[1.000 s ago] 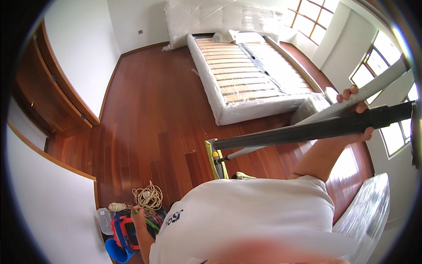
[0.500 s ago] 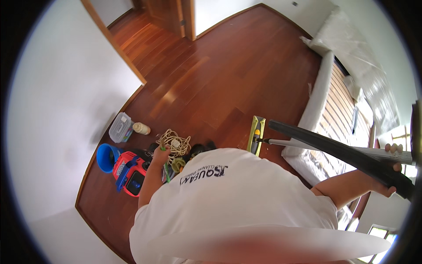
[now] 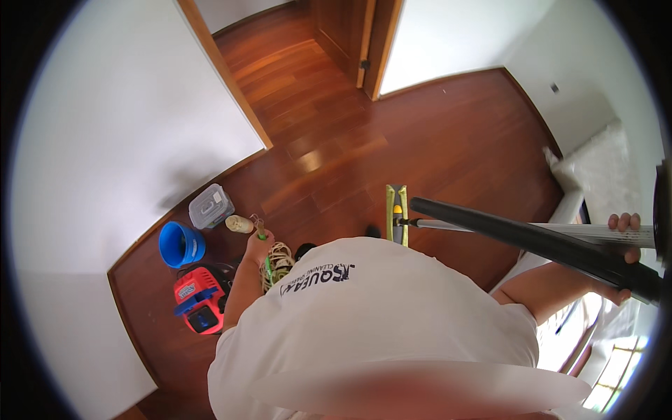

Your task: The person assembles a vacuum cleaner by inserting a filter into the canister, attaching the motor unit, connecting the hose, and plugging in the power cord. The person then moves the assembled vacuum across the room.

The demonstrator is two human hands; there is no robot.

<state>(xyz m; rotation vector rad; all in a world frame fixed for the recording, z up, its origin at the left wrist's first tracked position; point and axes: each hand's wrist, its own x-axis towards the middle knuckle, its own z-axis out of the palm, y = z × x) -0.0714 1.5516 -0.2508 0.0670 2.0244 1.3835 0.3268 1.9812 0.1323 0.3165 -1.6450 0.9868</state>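
My left hand (image 3: 259, 245) is closed round a slim green-handled tool (image 3: 263, 253) held upright at my left side; its exact kind is unclear. At far right, my right hand (image 3: 623, 259) grips a long black tube (image 3: 521, 239) together with the pale pole of a flat mop (image 3: 560, 228). The mop's yellow-green head (image 3: 396, 213) is out in front of me, with the tube's tip just beside it. Below my left hand lies a coiled cream cord (image 3: 280, 262), partly covered by my shirt.
On the left, by the wall, are a blue bucket (image 3: 183, 245), a red and black machine (image 3: 203, 297), a clear lidded box (image 3: 210, 207) and a cream roll-shaped thing (image 3: 239, 224). A wooden door (image 3: 343, 35) stands ahead. Plastic-wrapped furniture (image 3: 595, 164) is on the right.
My view has turned to the right-hand wall's opposite side: doorway and wrapped furniture have shifted rightward in the picture. Both hands keep their holds, and the coiled cord is now more covered.
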